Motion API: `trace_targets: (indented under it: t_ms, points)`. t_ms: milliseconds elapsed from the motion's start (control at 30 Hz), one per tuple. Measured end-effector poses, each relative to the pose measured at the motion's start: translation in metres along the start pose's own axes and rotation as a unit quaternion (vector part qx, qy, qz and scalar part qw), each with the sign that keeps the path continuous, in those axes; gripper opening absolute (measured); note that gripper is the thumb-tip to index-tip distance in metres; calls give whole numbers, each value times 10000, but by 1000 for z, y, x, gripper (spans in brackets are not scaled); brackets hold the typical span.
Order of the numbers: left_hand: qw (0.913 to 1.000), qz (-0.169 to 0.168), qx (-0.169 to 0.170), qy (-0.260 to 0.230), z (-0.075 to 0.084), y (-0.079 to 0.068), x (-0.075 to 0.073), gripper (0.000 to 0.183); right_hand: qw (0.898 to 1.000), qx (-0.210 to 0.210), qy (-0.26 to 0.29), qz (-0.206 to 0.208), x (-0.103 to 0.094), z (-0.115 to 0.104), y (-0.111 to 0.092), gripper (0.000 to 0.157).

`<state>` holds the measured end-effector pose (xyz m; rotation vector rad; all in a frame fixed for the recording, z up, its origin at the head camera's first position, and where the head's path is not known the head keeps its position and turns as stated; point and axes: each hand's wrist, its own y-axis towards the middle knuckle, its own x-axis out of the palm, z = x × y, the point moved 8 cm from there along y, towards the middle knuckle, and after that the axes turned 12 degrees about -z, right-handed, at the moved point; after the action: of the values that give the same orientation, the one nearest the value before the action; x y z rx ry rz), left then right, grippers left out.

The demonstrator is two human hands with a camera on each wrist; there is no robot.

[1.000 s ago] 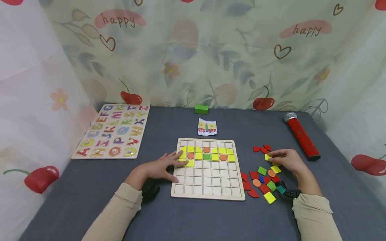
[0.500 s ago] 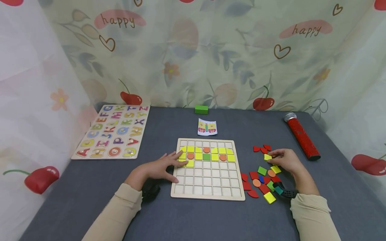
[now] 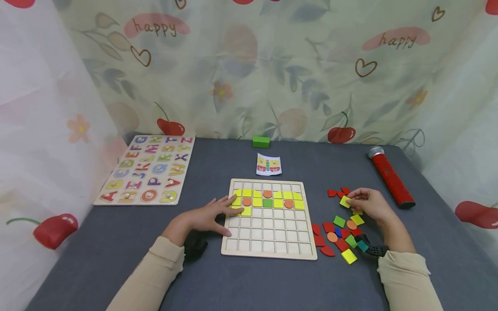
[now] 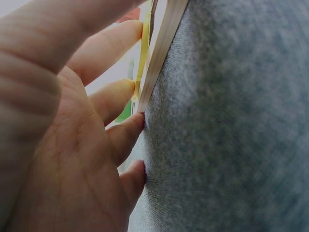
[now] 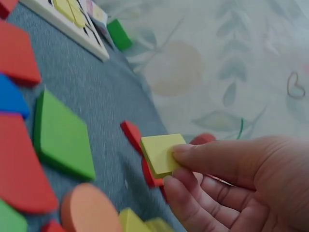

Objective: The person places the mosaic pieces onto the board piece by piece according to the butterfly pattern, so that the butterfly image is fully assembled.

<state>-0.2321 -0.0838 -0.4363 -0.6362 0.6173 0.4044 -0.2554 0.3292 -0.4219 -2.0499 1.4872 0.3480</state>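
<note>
A wooden grid board [image 3: 268, 254] lies flat in the middle of the table, with yellow, orange and green tiles set in its upper rows. My left hand [image 3: 204, 218] rests spread on the board's left edge, fingertips touching yellow tiles there; in the left wrist view its fingers [image 4: 116, 96] are extended. Between thumb and fingers my right hand [image 3: 371, 203] pinches a yellow square tile [image 5: 161, 152], held above the table right of the board. Red quarter-round tiles [image 3: 332, 193] lie just beyond it.
Loose tiles, such as a green square [image 3: 339, 221] and an orange disc [image 3: 332, 237], lie right of the board. A butterfly pattern card [image 3: 268, 164] and green block [image 3: 261, 142] are behind it. An alphabet board [image 3: 144, 172] stands left, a red microphone [image 3: 392, 179] right.
The yellow tile in my right hand has lifted and tilted slightly from the table. The left hand stays on the board.
</note>
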Motion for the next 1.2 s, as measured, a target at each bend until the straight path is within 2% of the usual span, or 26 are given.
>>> trace_targets:
  t_ms: [200, 400, 867, 1200]
  points:
    - [10000, -15, 7, -8, 0, -1, 0, 75, 9994, -308, 28, -184, 13, -25, 6, 36]
    - [10000, 20, 55, -35, 1, -1, 0, 75, 9989, -368, -58, -290, 33, -50, 17, 33]
    - [9999, 39, 138, -36, 2, 1, 1, 76, 9911, -630, 163, -1158, 106, -94, 55, 24]
    - [9998, 3, 191, 25, 1, 2, 0, 77, 9826, -909, 277, -1598, 143, -126, 69, 19]
